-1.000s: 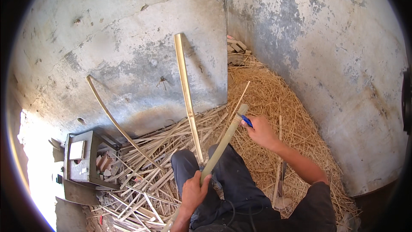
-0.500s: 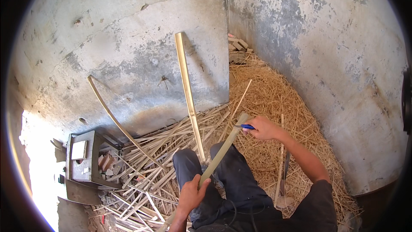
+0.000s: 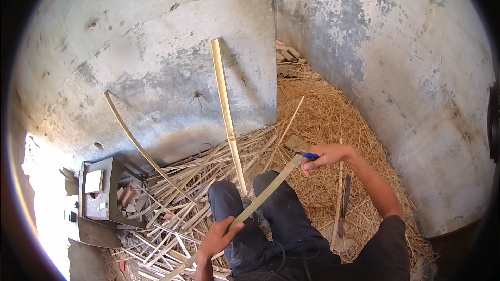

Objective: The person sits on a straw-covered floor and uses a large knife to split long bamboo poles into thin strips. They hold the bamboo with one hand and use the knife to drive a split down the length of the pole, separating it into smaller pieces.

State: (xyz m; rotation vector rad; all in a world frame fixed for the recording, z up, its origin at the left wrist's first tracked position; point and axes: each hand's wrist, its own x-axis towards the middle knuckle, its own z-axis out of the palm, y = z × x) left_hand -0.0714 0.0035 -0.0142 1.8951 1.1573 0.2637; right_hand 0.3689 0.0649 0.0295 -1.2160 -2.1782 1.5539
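Observation:
A long flat strip of greenish bamboo slants over my thighs, its lower end running out of view past my left forearm. My left hand is closed round the strip near my left thigh. In my right hand is a small blue-handled tool with a thin dark tip. The tip is at the strip's far end, just beyond my right knee. Whether it touches the bamboo I cannot tell.
Split bamboo pieces litter the floor at left; straw-like shavings heap up at right. A tall bamboo length and a curved strip lean toward the wall. A wooden stool lies tipped at left; a dark blade stands right.
The bamboo strip has swung to a flatter slant, its far end moving right and down. My right hand has moved right with the blue tool, and my left hand slightly left and down.

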